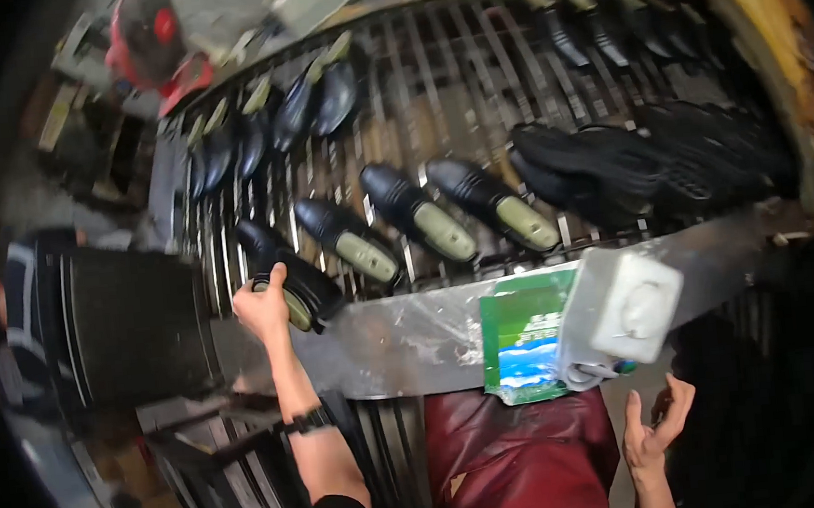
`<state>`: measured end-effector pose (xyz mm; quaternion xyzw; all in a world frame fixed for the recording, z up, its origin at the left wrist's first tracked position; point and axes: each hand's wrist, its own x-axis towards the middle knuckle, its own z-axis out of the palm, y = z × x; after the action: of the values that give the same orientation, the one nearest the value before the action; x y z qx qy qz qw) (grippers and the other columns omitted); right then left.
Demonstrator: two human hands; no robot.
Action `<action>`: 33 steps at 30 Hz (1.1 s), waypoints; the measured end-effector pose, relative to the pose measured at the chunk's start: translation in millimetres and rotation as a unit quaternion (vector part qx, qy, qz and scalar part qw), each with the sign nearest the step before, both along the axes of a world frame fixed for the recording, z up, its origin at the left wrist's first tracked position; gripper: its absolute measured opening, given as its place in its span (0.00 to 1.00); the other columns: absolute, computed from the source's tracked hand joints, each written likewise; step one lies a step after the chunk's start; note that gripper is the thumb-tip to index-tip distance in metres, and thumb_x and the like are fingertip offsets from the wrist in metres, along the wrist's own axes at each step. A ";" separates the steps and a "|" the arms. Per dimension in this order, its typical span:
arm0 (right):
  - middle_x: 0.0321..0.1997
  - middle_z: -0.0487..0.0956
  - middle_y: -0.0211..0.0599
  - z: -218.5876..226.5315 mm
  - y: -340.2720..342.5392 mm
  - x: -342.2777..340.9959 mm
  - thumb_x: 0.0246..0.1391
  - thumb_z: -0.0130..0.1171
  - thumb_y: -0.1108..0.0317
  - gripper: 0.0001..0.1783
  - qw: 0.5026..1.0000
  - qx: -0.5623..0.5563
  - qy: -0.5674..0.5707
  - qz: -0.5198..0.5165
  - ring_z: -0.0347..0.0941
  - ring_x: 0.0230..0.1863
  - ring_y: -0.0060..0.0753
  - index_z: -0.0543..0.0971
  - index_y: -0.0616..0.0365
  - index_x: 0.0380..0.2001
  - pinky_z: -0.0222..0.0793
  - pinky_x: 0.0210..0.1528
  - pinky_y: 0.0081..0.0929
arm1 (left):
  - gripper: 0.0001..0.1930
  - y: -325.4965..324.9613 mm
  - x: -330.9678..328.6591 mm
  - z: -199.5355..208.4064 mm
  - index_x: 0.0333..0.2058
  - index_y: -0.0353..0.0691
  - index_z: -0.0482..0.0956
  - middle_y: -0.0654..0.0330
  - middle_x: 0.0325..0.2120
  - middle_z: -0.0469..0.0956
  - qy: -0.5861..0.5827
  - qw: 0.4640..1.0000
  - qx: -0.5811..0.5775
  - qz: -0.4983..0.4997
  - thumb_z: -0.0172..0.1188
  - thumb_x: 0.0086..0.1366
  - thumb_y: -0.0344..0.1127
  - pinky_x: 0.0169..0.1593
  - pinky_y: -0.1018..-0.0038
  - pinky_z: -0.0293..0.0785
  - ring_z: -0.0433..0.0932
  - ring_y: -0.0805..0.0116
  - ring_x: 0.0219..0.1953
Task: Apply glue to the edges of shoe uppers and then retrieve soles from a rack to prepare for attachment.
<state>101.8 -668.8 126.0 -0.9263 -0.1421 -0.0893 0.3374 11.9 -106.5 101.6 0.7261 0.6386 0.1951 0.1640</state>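
Note:
My left hand [265,310] is wrapped round the heel end of a black shoe [307,280] with a pale green shoe last inside it. That shoe lies at the near left of a slatted metal rack, its toe pointing away from me. To its right, a row of similar black shoes [387,186] on green lasts rests on the slats. Low on the right, my right hand [653,431] hangs with fingers apart and holds nothing. Just above it, a white plastic container [638,306] stands on the metal ledge beside a green and blue packet [527,335].
More lasted shoes [335,96] line the rack's far side. Black soles or uppers [602,164] are heaped at its right. A person in a pink-red cap [157,48] is beyond the far left corner. A dark box-shaped thing [137,316] stands left; a wooden beam [776,47] borders the right.

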 end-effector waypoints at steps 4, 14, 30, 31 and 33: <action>0.42 0.76 0.47 59.5 -33.8 -5.1 0.53 0.72 0.72 0.14 0.991 -0.039 0.057 -0.116 0.75 0.39 0.44 0.81 0.64 0.42 0.71 0.40 0.38 | 0.26 63.6 47.1 -91.7 0.43 0.31 0.84 0.39 0.42 0.86 0.148 0.984 -0.014 -0.101 0.70 0.59 0.52 0.50 0.45 0.78 0.84 0.37 0.46; 0.34 0.89 0.41 30.4 -266.6 -185.1 0.53 0.75 0.59 0.17 0.736 0.141 0.286 -0.597 0.85 0.34 0.31 0.88 0.61 0.39 0.81 0.42 0.33 | 0.21 -290.5 268.7 32.9 0.47 0.33 0.85 0.55 0.30 0.86 -0.059 0.744 -0.320 -0.584 0.66 0.72 0.48 0.30 0.68 0.79 0.80 0.63 0.24; 0.52 0.77 0.42 247.4 -688.3 -33.5 0.45 0.82 0.61 0.38 0.708 0.175 -0.284 -0.622 0.75 0.54 0.36 0.76 0.62 0.57 0.71 0.54 0.33 | 0.11 -1120.8 208.5 261.6 0.46 0.30 0.82 0.61 0.31 0.81 -0.264 0.411 -0.344 -0.802 0.68 0.70 0.30 0.34 0.73 0.73 0.74 0.75 0.28; 0.58 0.74 0.47 275.4 -691.1 -22.8 0.39 0.84 0.60 0.46 0.759 0.051 -0.222 -0.610 0.71 0.60 0.45 0.73 0.60 0.62 0.69 0.59 0.43 | 0.11 -1141.8 220.0 263.2 0.47 0.31 0.82 0.57 0.35 0.81 -0.305 0.397 -0.260 -0.826 0.67 0.68 0.28 0.36 0.70 0.75 0.76 0.70 0.31; 0.65 0.69 0.53 278.4 -700.7 1.1 0.30 0.85 0.58 0.61 0.791 -0.166 -0.094 -0.581 0.62 0.70 0.62 0.67 0.57 0.71 0.61 0.64 0.67 | 0.13 -1165.0 229.1 269.8 0.47 0.33 0.82 0.49 0.42 0.79 -0.312 0.393 -0.159 -0.850 0.66 0.63 0.24 0.50 0.61 0.76 0.79 0.54 0.44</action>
<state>102.8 -1369.6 404.4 -0.8630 0.3790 -0.3306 0.0482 241.0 -1271.6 371.3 0.7416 -0.3867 0.0621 0.5447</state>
